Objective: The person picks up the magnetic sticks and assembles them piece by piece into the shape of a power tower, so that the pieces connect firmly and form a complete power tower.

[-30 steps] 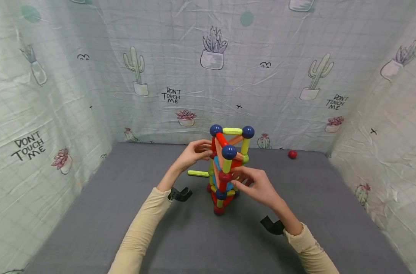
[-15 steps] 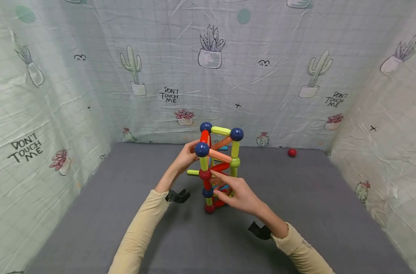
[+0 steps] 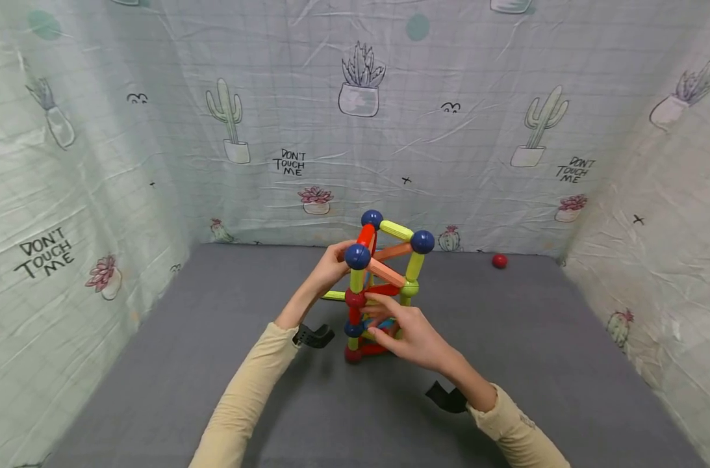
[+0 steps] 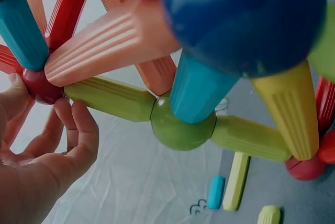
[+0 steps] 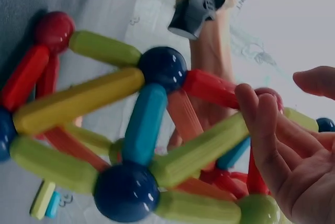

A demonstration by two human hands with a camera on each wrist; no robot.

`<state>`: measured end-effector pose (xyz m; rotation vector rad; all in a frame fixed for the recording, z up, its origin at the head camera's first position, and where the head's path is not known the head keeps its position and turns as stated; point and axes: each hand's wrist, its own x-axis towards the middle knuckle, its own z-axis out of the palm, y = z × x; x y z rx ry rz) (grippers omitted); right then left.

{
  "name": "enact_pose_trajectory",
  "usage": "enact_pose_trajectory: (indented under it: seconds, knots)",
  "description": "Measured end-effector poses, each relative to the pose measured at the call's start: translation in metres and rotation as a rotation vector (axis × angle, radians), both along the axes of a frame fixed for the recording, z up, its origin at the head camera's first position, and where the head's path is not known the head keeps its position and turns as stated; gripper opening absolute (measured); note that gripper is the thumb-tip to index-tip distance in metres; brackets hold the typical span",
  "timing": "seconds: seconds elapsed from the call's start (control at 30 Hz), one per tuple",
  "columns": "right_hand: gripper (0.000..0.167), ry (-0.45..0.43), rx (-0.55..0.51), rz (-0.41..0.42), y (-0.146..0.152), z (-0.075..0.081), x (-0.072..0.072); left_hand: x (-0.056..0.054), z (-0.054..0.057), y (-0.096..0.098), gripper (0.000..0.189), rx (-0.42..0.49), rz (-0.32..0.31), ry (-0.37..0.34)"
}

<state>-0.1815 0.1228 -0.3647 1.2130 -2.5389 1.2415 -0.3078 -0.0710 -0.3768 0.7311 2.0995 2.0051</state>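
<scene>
A tower of magnetic rods and balls (image 3: 353, 277) stands upright on the grey table, with dark blue balls at its top. My left hand (image 3: 331, 265) reaches to its far left side, partly hidden behind it. In the left wrist view my left thumb and fingers pinch a red ball (image 4: 39, 87) where several rods meet. On the near column my right hand (image 3: 410, 331) holds the tower lightly at another red ball (image 3: 355, 298). Seen from the right wrist, curled fingers (image 5: 264, 130) touch that ball, while one digit stays apart from it.
A loose yellow-green rod (image 3: 334, 296) lies left of the tower. Short blue (image 4: 215, 192) and yellow-green rods (image 4: 236, 181) show on the table in the left wrist view. One red ball (image 3: 499, 261) sits at the back right, near the printed curtain.
The tower has turned, its near column swinging left and its right column coming nearer. In the last half second its top moved slightly right. Both hands have stayed at it.
</scene>
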Motion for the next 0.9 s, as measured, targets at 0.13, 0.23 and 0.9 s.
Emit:
enact_pose_trajectory:
  seconds: [0.13,0.23,0.9]
  knots:
    - [0.045,-0.051,0.038,0.080,0.012,0.002,-0.002,0.007,0.003,0.000,0.033,-0.015,-0.001,0.033]
    - [0.035,-0.107,0.067,0.195,0.032,0.004,-0.010,0.016,0.007,-0.003,0.031,-0.018,0.020,0.074]
    - [0.026,0.143,0.574,-0.562,0.057,-0.091,-0.221,0.046,0.008,-0.035,0.025,-0.027,0.243,0.290]
